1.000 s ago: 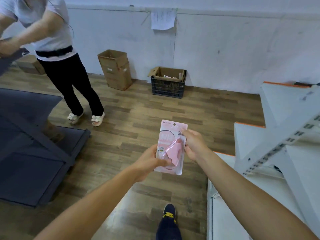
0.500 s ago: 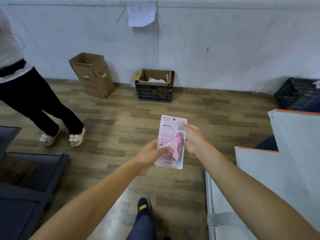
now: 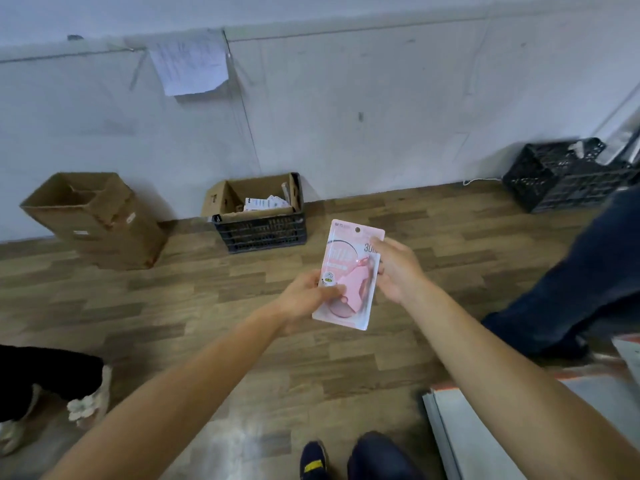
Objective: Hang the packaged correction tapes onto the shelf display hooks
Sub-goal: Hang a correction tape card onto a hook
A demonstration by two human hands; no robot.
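Crate [image 3: 263, 235] nearer, box [image 3: 221, 199] of papers [image 3: 265, 203] inside; pack [image 3: 348, 268] in left hand [image 3: 304, 296], right hand [image 3: 398, 271]

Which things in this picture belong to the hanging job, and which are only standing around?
For the job:
- correction tape pack, held by the left hand and the right hand

Only standing around:
- open cardboard box
- crate holding a carton
- black crate
- paper sheet on the wall

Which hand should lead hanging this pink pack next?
Right, probably: right hand grips the pack up by its hang hole, left hand pinches low, and the white shelf lies rightward.
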